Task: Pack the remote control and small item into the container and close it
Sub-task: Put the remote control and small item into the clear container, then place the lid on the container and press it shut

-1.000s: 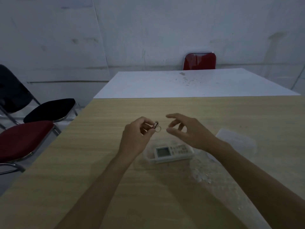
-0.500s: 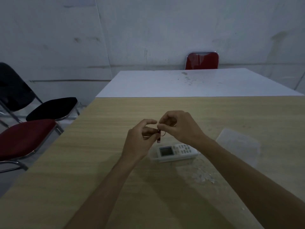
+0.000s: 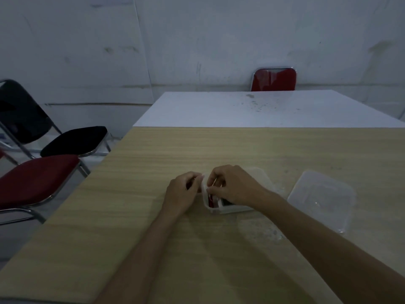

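Observation:
A clear plastic container stands on the wooden table. The white remote control lies inside it, mostly hidden under my right hand. That hand is over the container and pinches the thin ring end of the small item, a dark red piece that hangs down into the container's left end beside the remote. My left hand has curled fingers pressed against the container's left wall, thumb at the rim. The clear lid lies flat on the table to the right, apart from the container.
A white table adjoins the far edge of the wooden one, with a red chair behind it. To the left of the table stand a red-seated chair and a black chair. A wall is behind.
Both hands came down from above the table to the container. The small item, held up between both hands before, now hangs inside the container's left end. The right hand now covers the remote.

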